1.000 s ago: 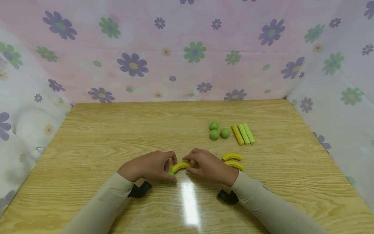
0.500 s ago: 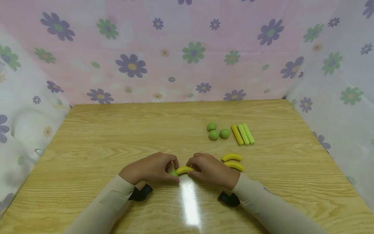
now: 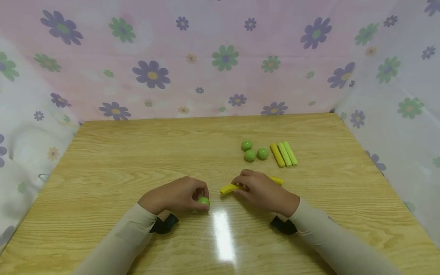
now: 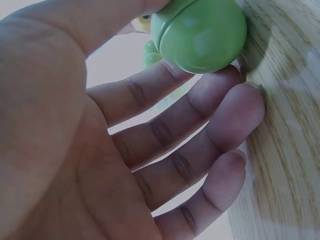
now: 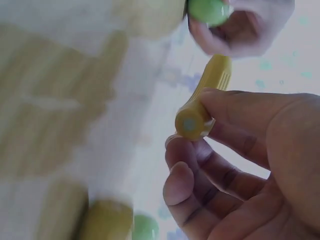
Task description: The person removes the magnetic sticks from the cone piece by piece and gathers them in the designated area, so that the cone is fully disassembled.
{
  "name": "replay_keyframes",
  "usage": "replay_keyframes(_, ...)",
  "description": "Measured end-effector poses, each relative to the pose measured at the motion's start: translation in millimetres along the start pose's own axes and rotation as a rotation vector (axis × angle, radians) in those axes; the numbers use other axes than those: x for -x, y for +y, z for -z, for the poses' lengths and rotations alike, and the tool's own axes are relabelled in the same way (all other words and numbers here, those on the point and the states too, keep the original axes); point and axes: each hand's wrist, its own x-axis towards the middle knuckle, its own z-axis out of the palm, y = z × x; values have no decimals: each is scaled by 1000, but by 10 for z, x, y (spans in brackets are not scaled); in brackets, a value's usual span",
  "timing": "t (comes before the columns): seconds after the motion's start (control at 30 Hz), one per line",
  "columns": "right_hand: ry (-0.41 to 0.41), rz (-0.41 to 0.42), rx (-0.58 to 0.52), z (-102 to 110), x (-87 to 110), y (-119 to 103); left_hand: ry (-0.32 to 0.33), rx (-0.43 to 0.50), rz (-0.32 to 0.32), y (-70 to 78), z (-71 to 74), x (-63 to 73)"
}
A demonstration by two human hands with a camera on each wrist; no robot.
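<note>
My left hand (image 3: pixel 177 195) grips a glossy green ball (image 3: pixel 204 201) between thumb and fingers, low over the wooden table. In the left wrist view a groove line runs across this ball (image 4: pixel 207 37), beside the spread lower fingers. My right hand (image 3: pixel 262 193) pinches a yellow toy banana (image 3: pixel 229 188), its curved end pointing left toward the ball with a gap between them. The right wrist view shows the toy banana (image 5: pixel 212 80) between thumb and fingertips, its round end with a pale dot facing the camera. Another toy banana (image 3: pixel 277 180) shows partly behind the right hand.
Several more pieces lie at the back right: three green balls (image 3: pixel 249 155) and, right of them, one darker yellow stick (image 3: pixel 277 155) and two pale yellow-green sticks (image 3: pixel 284 154). A flowered cloth (image 3: pixel 185 68) hangs behind the table (image 3: pixel 137 152) and along its sides.
My right hand has moved right and a little away from me with the toy banana, parting it from the green ball. It now covers part of the bananas there. The left hand has barely moved.
</note>
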Motion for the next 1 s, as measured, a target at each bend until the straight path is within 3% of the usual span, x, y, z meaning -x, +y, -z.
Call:
replay_keyframes(0.3,107,-71,112,316,177,374,9,12,-4,-7,-2,2)
replay_keyframes(0.53,80,-167,98,417,242,582,22,5,4,-7,15,13)
replay_keyframes(0.7,64,-192,106,440,272,660,19,15,6,-8,23,10)
replay_keyframes(1.0,-42,-225,60,499,292,792,29,27,10,-10,12,11)
